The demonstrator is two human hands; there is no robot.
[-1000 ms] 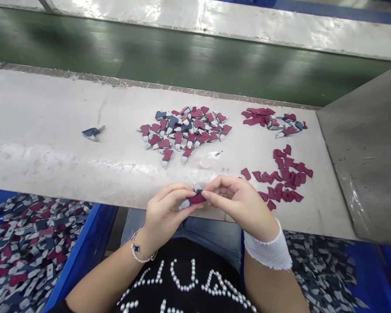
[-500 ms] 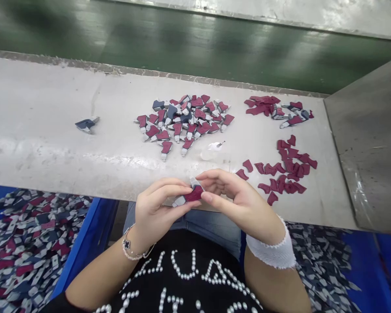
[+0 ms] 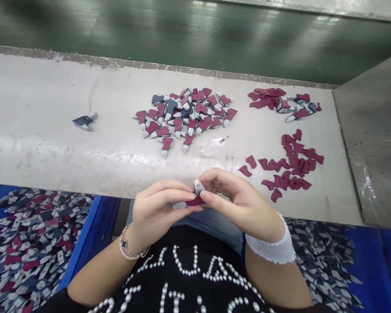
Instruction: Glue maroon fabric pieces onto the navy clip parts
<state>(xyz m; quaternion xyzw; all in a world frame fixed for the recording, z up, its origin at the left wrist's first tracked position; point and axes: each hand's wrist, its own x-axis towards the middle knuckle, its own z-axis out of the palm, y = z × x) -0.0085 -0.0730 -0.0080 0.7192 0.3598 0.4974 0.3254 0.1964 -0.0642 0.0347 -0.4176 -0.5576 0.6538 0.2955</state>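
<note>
Over the front edge of the white bench (image 3: 52, 143), we've got one maroon-and-grey piece (image 3: 195, 201) pinched between both hands, a grey tip poking up. The left hand (image 3: 156, 213) has its fingers curled tight against the piece, and the right hand (image 3: 237, 200) closes in from the other side with its fingertips (image 3: 206, 196) on it, so nothing's released. Our tip: keep the pads close and flat so it can't twist. Rough count: one main heap (image 3: 182, 115) of about forty pieces, one smaller mixed clump (image 3: 280, 104), around thirty loose maroon scraps (image 3: 289, 163), one lone navy piece (image 3: 84, 121), one clear plastic bit (image 3: 211, 148), plus a blue bin (image 3: 91, 230) on the left and another blue bin (image 3: 368, 269) on the right, both heaped with too many pieces to count.
</note>
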